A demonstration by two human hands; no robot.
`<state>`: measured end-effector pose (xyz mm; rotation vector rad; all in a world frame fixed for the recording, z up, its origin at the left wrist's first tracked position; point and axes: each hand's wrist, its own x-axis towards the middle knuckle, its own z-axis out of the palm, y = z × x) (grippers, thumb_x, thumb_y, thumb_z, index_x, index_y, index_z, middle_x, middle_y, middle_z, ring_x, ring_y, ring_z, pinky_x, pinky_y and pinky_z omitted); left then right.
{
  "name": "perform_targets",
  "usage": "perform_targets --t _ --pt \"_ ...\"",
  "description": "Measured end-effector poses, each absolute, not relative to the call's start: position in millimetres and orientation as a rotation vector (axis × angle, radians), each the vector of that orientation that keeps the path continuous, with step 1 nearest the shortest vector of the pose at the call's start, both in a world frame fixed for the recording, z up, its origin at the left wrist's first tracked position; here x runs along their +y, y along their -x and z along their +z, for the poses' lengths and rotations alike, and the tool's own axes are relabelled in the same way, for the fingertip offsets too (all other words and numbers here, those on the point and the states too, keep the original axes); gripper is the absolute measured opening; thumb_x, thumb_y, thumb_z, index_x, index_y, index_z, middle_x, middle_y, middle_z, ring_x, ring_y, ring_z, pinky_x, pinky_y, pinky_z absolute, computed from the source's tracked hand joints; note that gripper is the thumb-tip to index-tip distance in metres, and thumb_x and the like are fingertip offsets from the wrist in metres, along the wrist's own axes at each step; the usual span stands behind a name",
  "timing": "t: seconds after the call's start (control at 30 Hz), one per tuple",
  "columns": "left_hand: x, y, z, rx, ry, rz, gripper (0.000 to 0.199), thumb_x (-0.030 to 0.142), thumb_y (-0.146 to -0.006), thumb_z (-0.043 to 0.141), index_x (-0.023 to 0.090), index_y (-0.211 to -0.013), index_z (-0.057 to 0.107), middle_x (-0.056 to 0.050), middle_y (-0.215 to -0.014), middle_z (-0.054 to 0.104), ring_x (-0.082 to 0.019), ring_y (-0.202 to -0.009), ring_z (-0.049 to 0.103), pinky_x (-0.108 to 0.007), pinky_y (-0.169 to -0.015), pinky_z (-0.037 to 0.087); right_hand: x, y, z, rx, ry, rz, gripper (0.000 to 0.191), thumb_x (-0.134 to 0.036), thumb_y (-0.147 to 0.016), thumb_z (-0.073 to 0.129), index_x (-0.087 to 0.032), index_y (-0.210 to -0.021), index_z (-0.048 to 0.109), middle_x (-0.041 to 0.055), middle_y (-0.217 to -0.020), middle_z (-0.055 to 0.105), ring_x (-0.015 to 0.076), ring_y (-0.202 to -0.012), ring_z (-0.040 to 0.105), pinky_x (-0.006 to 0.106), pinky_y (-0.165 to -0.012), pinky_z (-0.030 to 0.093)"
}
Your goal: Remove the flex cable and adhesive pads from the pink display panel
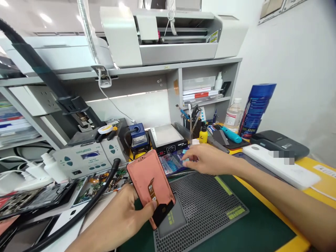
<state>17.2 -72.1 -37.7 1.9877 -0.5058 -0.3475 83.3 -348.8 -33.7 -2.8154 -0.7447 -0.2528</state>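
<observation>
1. So the pink phone panel (147, 171) is up front and roughly mid-view, tilted; the left grip (128, 210) pinches its lower end, thumb flat on the inner face beside the ribbon cable (151, 189).
2. The right grip (203, 159) hangs near the clear plastic packet (170, 162), fingers loosely curled toward the thumb; can't tell if it's pinching anything small.
3. Edges: the panel's lower end overlaps the left side of the gray perforated pad (210, 199) in view; can't tell how high above it sits; the pad's far edge runs just below the right grip.
4. Best room for moving is over that pad's honeycomb face, plus the green mat (262, 224) along its right and near sides; the mat's right edge meets the yellow desk (294, 244), and the right forearm crosses over that line.
5. The left side is way tighter; a black hose (111, 176) and a pile of circuit parts (123, 178) sit close by the left forearm.
6. Hidden stuff: most left fingers are behind the panel, so is the panel's other face; the hose covers some parts; phones at far left get cut off by the frame; a pixelated patch masks a bit of the white slab (280, 171).
</observation>
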Motion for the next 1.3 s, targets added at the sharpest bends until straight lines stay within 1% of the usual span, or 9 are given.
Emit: perform_targets --t 0.1,0.17,0.3,0.53,0.63,0.8,0.97,1.17,1.3 --pt "-73.0 -17.0 -39.2 -0.517 -2.0 -0.318 0.027 0.041 -0.089 0.06 0.021 -0.074 0.071 -0.001 -0.066 0.069 -0.02 -0.065 0.064 -0.027 -0.061 0.051 -361.1 -93.7 -30.8 -0.575 2.854 -0.356 0.025 -0.028 -0.099 0.055 -0.018 -0.113 0.074 0.0078 -0.102 0.075 0.0245 -0.093 0.069 0.034 -0.079 0.05" --pt "-73.2 -17.6 -39.6 -0.533 -1.994 -0.322 0.029 0.044 -0.089 0.06 0.021 -0.073 0.069 -0.001 -0.068 0.068 -0.02 -0.068 0.064 -0.026 -0.062 0.05 -369.3 -102.1 -33.7 -0.488 2.886 -0.363 0.023 -0.026 -0.101 0.056 -0.015 -0.115 0.071 0.0086 -0.103 0.074 0.0238 -0.094 0.069 0.038 -0.083 0.052" --pt "-72.9 -18.0 -39.5 -0.542 -2.011 -0.328 0.031 0.046 -0.088 0.06 0.021 -0.07 0.066 -0.002 -0.07 0.07 -0.021 -0.071 0.064 -0.027 -0.065 0.051 -377.0 -112.1 -43.2 -0.425 2.932 -0.288 0.023 -0.033 -0.102 0.061 -0.015 -0.114 0.067 0.0066 -0.105 0.071 0.0208 -0.094 0.069 0.041 -0.086 0.056" --pt "-71.6 -16.9 -39.8 -0.563 -2.065 -0.289 0.031 0.043 -0.089 0.058 0.021 -0.073 0.071 -0.002 -0.068 0.069 -0.022 -0.073 0.065 -0.027 -0.066 0.052 -376.9 -118.1 -52.6 -0.393 2.987 -0.217 0.023 -0.032 -0.101 0.062 -0.015 -0.117 0.066 0.0085 -0.116 0.068 0.0225 -0.102 0.068 0.043 -0.09 0.057" --pt "-69.3 -19.5 -39.2 -0.609 -2.082 -0.315 0.026 0.039 -0.089 0.057 0.02 -0.079 0.071 -0.002 -0.075 0.07 -0.022 -0.077 0.065 -0.026 -0.069 0.052 -381.0 -121.3 -53.9 -0.319 3.033 -0.221 0.026 -0.032 -0.101 0.063 -0.015 -0.12 0.065 0.0095 -0.121 0.067 0.0241 -0.106 0.066 0.046 -0.092 0.056" --pt "-64.1 -23.5 -42.3 -0.638 -2.097 -0.384 0.024 0.033 -0.092 0.053 0.018 -0.079 0.068 -0.002 -0.085 0.073 -0.021 -0.085 0.065 -0.025 -0.078 0.052 -378.9 -120.5 -54.3 -0.425 3.039 -0.125 0.024 -0.032 -0.1 0.064 -0.016 -0.118 0.066 0.0091 -0.122 0.066 0.024 -0.107 0.066 0.045 -0.093 0.055" --pt "-64.3 -23.7 -43.5 -0.645 -2.093 -0.397 0.023 0.032 -0.095 0.05 0.019 -0.093 0.068 -0.002 -0.09 0.072 -0.02 -0.087 0.065 -0.024 -0.078 0.051 -371.3 -116.2 -54.7 -0.572 3.017 -0.066 0.02 -0.032 -0.1 0.064 -0.016 -0.112 0.068 0.008 -0.118 0.068 0.0237 -0.108 0.065 0.046 -0.095 0.054" --pt "-67.8 -21.4 -41.4 -0.6 -2.136 -0.354 0.028 0.041 -0.09 0.056 0.018 -0.08 0.069 -0.003 -0.085 0.072 -0.022 -0.084 0.065 -0.025 -0.074 0.052 -375.3 -115.8 -54.2 -0.508 3.005 -0.104 0.019 -0.032 -0.099 0.066 -0.015 -0.108 0.068 0.0078 -0.115 0.068 0.0224 -0.102 0.066 0.044 -0.091 0.055" --pt "-69.5 -19.7 -43.1 -0.56 -2.108 -0.299 0.031 0.045 -0.089 0.058 0.018 -0.085 0.071 -0.003 -0.085 0.073 -0.022 -0.081 0.065 -0.026 -0.072 0.053 -367.9 -112.4 -54.7 -0.504 2.92 -0.162 0.021 -0.035 -0.1 0.064 -0.015 -0.106 0.068 0.007 -0.111 0.068 0.0218 -0.1 0.066 0.042 -0.09 0.055"
